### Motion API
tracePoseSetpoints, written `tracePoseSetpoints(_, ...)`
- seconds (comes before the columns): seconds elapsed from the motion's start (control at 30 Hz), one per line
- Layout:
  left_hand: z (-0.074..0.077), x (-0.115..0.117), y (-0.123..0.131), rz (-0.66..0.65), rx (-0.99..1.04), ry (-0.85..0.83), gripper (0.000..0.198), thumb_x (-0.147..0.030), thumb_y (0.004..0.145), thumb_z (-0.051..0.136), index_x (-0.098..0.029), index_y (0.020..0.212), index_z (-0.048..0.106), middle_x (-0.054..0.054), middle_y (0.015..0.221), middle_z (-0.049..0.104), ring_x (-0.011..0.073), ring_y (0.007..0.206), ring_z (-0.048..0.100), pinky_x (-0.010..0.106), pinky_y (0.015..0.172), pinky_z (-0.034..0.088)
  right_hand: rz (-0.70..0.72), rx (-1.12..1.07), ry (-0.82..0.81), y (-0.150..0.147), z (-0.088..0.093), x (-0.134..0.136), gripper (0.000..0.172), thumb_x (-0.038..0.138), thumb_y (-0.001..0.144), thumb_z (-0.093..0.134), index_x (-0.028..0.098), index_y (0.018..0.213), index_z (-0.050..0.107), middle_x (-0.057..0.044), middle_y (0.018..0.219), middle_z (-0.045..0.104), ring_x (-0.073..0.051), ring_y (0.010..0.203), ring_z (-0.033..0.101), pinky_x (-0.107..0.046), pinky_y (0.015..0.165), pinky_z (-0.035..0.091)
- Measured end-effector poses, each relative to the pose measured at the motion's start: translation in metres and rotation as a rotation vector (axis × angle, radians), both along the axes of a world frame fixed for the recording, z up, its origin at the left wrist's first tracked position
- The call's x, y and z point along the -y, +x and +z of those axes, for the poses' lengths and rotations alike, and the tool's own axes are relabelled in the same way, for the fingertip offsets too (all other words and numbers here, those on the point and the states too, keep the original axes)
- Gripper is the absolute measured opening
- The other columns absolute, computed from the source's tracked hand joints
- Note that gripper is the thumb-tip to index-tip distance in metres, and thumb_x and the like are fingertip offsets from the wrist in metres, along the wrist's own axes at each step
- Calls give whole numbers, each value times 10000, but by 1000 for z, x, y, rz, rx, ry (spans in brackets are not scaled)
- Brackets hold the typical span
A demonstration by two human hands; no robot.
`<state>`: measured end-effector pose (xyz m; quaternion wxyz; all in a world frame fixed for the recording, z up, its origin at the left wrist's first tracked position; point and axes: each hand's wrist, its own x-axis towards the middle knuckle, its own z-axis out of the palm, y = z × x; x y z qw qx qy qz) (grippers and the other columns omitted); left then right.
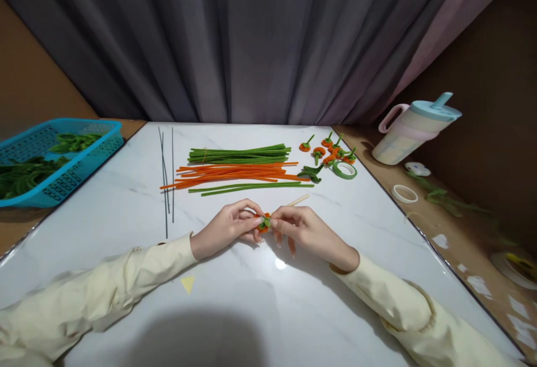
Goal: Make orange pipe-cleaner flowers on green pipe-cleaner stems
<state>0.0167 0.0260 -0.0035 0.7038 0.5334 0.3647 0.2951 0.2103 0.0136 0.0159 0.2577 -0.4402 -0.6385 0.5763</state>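
A small orange pipe-cleaner pumpkin with a green leafy top [264, 224] is pinched between both hands above the white table [235, 311]. My left hand [229, 227] grips it from the left, thumb against the green top. From the right, my right hand [312, 235] closes thumb and forefinger on the green part; the exact hold is partly hidden by the fingers. Behind my right hand a thin pale wooden stick [298, 201] shows. Just beyond the hands lie two or so loose green pipe cleaners [255, 187], a row of orange pipe cleaners [235, 173] and a green bundle [239, 155].
Several finished-looking orange pumpkins [319, 153] lie at the back right beside green tape [344, 170] and dark green curled pieces [311, 174]. Thin wires [173, 177] lie left. A blue basket [84, 179] holds green pieces. A tumbler [409, 132] and white tape roll [404, 193] stand right.
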Motion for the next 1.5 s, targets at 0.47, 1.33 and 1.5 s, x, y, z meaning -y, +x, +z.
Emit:
tracePoseSetpoints(0.47, 0, 4, 1, 9, -54, 131, 222, -306, 795, 629, -171, 908, 493, -4, 738, 600, 128, 689, 615, 281, 687, 514, -49, -7, -83, -5, 0, 0, 185, 315, 848, 503, 146, 776, 522, 35, 584, 516, -62, 375, 467, -169, 319, 410)
tracePoseSetpoints(1.33, 20, 4, 6, -11, -30, 72, 235, -360, 843, 561, -151, 771, 480, -39, 628, 565, 115, 591, 645, 242, 609, 556, 184, 583, 1274, -1, 8, 3, 208, 53, 798, 331, 155, 740, 503, -48, 651, 495, -155, 548, 404, -277, 426, 268)
tracePoseSetpoints(1.5, 29, -5, 1, -193, 12, -252, 262, -350, 776, 652, -136, 763, 502, -12, 593, 608, 81, 521, 605, 202, 568, 536, 461, 642, 1847, -1, 29, -4, 310, 94, 878, 363, 164, 659, 571, -50, 614, 538, -167, 559, 471, -297, 451, 352)
